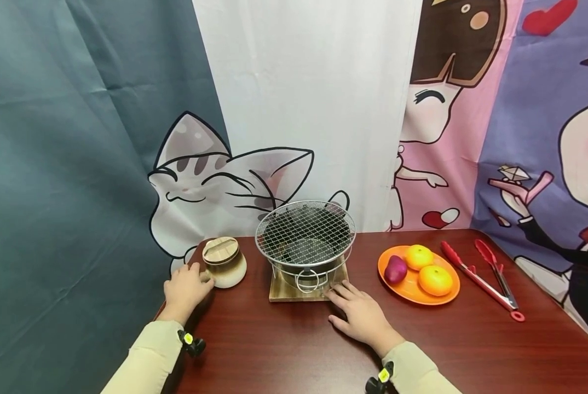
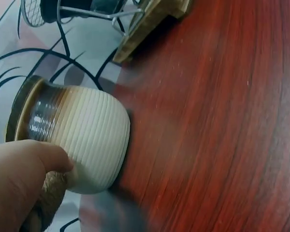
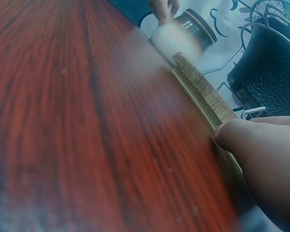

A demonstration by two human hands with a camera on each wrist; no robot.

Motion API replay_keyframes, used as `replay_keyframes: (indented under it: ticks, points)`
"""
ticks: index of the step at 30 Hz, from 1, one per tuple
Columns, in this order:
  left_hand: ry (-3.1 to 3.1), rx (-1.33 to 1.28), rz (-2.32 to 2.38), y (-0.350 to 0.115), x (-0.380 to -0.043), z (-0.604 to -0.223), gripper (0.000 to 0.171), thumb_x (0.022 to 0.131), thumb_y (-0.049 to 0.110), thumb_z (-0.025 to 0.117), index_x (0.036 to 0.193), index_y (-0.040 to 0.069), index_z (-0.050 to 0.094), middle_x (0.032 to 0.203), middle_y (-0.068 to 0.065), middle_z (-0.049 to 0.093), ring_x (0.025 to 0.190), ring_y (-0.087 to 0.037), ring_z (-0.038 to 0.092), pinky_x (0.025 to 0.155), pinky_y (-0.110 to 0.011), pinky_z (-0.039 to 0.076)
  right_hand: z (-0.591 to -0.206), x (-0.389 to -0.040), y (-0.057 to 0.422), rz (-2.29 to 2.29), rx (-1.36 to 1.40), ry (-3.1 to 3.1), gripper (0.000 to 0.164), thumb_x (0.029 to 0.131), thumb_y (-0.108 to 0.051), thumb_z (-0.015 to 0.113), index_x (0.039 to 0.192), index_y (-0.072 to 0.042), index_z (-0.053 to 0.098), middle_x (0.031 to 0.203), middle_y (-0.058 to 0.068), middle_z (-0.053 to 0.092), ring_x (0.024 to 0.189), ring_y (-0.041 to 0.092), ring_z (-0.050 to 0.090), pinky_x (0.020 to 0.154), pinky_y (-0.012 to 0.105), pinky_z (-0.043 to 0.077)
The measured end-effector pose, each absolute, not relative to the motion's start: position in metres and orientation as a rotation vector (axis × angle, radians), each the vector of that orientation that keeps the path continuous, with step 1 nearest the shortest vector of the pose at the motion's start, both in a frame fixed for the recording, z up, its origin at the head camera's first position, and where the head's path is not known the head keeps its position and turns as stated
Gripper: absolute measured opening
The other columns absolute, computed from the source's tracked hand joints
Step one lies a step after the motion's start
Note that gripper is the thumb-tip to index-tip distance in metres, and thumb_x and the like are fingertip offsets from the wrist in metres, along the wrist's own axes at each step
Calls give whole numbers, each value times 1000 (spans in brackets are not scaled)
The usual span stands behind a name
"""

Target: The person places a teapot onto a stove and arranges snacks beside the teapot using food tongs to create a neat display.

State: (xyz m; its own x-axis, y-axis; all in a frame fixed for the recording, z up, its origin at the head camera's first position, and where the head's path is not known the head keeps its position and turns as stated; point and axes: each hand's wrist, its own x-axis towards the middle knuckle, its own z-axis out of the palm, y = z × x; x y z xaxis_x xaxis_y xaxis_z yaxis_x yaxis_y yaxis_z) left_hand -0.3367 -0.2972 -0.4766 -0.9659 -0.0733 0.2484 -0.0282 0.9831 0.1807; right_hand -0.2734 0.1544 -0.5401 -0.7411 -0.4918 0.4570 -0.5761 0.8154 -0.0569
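On the left of the table in the head view stands a small ribbed ceramic pot [image 1: 232,274], cream below and brown above, with a wooden lid [image 1: 220,250]. My left hand [image 1: 184,290] holds its side handle [image 2: 50,193]; the thumb lies against the pot wall in the left wrist view. In the middle, a dark stove bowl [image 1: 299,267] in a wire stand sits on a square wooden board [image 1: 294,294], with a round mesh grill [image 1: 306,230] on top. My right hand [image 1: 363,317] rests with spread fingers at the board's front right corner.
To the right is an orange plate [image 1: 402,291] with two oranges [image 1: 435,280] and a purple vegetable [image 1: 395,270]. Red-handled tongs [image 1: 486,287] lie beyond it. A printed curtain [image 1: 313,109] hangs behind the brown table [image 1: 274,350].
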Motion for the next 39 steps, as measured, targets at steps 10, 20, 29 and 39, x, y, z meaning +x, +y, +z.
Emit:
replay_keyframes:
  ticks: [10, 20, 29, 39]
  points:
    - [-2913, 6, -352, -309, -344, -475, 44, 87, 48, 67, 109, 10, 67, 95, -16, 70, 81, -36, 67, 66, -56, 52, -539, -273, 154, 280, 797, -2562, 56, 86, -45, 73, 137, -21, 64, 139, 8, 60, 133, 40, 52, 98, 57, 48]
    - [-2963, -52, -404, -313, -346, -471, 44, 90, 43, 68, 109, 3, 65, 92, -17, 70, 78, -33, 67, 66, -54, 52, -540, -273, 154, 290, 787, -2581, 57, 87, -45, 72, 138, -21, 63, 141, 8, 60, 135, 39, 50, 98, 57, 49]
    - [-2996, -68, -379, -313, -347, -468, 45, 91, 45, 66, 109, 4, 72, 97, -16, 72, 86, -36, 68, 71, -55, 53, -539, -272, 155, 324, 810, -2559, 58, 86, -42, 74, 137, -19, 64, 140, 9, 60, 133, 41, 51, 98, 57, 49]
    - [-2971, 2, -458, -314, -346, -470, 49, 90, 48, 67, 111, 4, 71, 103, -17, 72, 92, -38, 68, 76, -57, 53, -540, -271, 154, 332, 809, -2550, 58, 85, -43, 75, 137, -19, 64, 140, 9, 60, 133, 41, 52, 98, 57, 49]
